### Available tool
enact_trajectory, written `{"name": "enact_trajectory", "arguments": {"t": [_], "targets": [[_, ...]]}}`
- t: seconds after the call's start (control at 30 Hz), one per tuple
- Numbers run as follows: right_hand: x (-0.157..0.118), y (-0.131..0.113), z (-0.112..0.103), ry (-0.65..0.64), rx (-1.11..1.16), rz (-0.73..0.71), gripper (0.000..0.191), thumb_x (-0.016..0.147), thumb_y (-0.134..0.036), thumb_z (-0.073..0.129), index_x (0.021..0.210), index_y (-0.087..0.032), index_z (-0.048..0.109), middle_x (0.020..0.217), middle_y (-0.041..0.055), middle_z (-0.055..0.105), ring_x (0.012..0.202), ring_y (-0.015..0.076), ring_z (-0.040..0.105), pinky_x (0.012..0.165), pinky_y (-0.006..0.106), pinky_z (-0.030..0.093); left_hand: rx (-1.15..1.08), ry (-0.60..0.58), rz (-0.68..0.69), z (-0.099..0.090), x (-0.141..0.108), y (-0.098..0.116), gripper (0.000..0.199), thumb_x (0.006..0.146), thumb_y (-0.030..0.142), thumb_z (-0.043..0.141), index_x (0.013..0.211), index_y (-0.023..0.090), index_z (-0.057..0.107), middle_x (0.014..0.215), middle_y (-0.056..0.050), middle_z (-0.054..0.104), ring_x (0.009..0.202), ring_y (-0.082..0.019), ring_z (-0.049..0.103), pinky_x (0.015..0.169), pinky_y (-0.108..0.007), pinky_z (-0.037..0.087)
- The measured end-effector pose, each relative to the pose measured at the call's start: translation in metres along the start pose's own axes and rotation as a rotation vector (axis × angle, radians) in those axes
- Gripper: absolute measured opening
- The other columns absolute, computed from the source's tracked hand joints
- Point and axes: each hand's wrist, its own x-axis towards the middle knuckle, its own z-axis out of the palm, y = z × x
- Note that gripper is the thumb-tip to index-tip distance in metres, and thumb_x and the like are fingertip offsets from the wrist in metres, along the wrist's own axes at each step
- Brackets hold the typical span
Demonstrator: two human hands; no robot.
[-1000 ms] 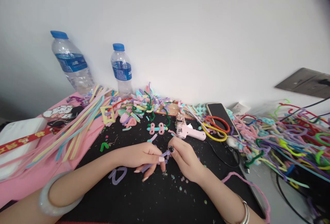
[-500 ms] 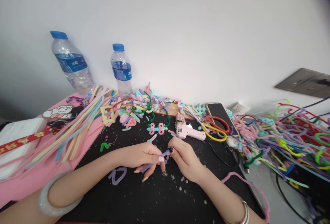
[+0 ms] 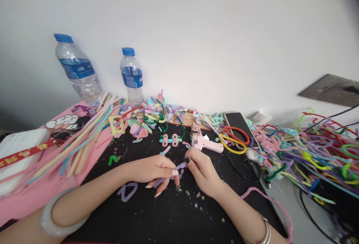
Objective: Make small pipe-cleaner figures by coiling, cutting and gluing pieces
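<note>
The left hand (image 3: 162,171) and right hand (image 3: 203,173) each pinch the purple pipe cleaner (image 3: 181,166) running between them, which could kink or slip loose (such fuzzy wire probably bends easily) if the right hand tugs too hard.

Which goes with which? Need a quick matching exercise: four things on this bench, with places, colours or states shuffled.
Things:
1. Glue gun
2. Phone
3. Purple strip
4. Bottles

Descriptions:
A. Blue-capped
B. Held between the left hand and right hand
C. Pink, on the black mat
D. Dark screen facing up

Pairs: 1-C, 2-D, 3-B, 4-A
</note>
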Motion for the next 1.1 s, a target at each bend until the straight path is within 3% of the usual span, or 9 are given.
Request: {"name": "enact_trajectory", "arguments": {"t": [0.23, 0.53, 0.7, 0.77, 0.93, 1.1], "targets": [[0.000, 0.001, 0.000, 0.084, -0.032, 0.012, 0.029, 0.090, -0.020, 0.041, 0.062, -0.020, 0.036, 0.062, -0.0014, 0.043, 0.057, 0.0124, 0.040, 0.053, 0.026, 0.032, -0.002, 0.010, -0.008, -0.001, 0.000, -0.001, 0.039, 0.092, 0.043, 0.042, 0.087, 0.011, 0.064, 0.047, 0.002, 0.056, 0.029, -0.004, 0.034, 0.032, -0.015, 0.024], [0.002, 0.004, -0.004, 0.294, -0.052, 0.033, 0.016, 0.087, -0.016, 0.043, 0.071, -0.020, 0.041, 0.066, -0.0012, 0.043, 0.061, 0.0136, 0.040, 0.057, 0.027, 0.033, -0.043, 0.035, -0.034, -0.002, 0.001, -0.002, 0.038, 0.091, 0.044, 0.044, 0.087, 0.011, 0.063, 0.047, 0.002, 0.057, 0.029, -0.004, 0.036, 0.032, -0.015, 0.025], [0.005, 0.010, -0.010, 0.399, -0.207, 0.075, 0.009, 0.080, -0.011, 0.045, 0.081, -0.020, 0.046, 0.080, 0.0038, 0.051, 0.076, 0.0192, 0.047, 0.069, 0.032, 0.038, -0.086, 0.049, -0.012, -0.004, 0.001, -0.003, 0.037, 0.092, 0.042, 0.044, 0.088, 0.011, 0.063, 0.047, 0.001, 0.058, 0.029, -0.004, 0.035, 0.032, -0.015, 0.024], [0.006, 0.015, -0.012, 0.420, -0.323, 0.118, 0.020, 0.075, -0.009, 0.047, 0.092, -0.019, 0.049, 0.094, 0.0079, 0.055, 0.089, 0.0236, 0.049, 0.077, 0.037, 0.038, -0.103, 0.061, -0.001, -0.004, 0.001, -0.003, 0.036, 0.092, 0.041, 0.044, 0.087, 0.011, 0.062, 0.048, 0.001, 0.059, 0.028, -0.004, 0.035, 0.031, -0.015, 0.023], [0.008, 0.027, -0.017, 0.363, -0.601, 0.325, 0.044, 0.068, -0.010, 0.047, 0.111, -0.018, 0.047, 0.119, 0.0123, 0.051, 0.112, 0.0308, 0.045, 0.089, 0.046, 0.033, -0.172, 0.117, 0.045, -0.004, 0.002, -0.004, 0.034, 0.092, 0.043, 0.042, 0.087, 0.013, 0.056, 0.051, 0.001, 0.061, 0.026, -0.003, 0.034, 0.029, -0.014, 0.022], [0.007, 0.035, -0.019, 0.252, -0.730, 0.467, 0.044, 0.070, -0.018, 0.050, 0.114, -0.019, 0.051, 0.112, 0.0113, 0.055, 0.107, 0.0313, 0.048, 0.085, 0.046, 0.036, -0.202, 0.177, 0.075, -0.003, 0.002, -0.005, 0.033, 0.092, 0.045, 0.042, 0.088, 0.014, 0.055, 0.050, 0.004, 0.055, 0.029, -0.004, 0.038, 0.031, -0.014, 0.027]]}}
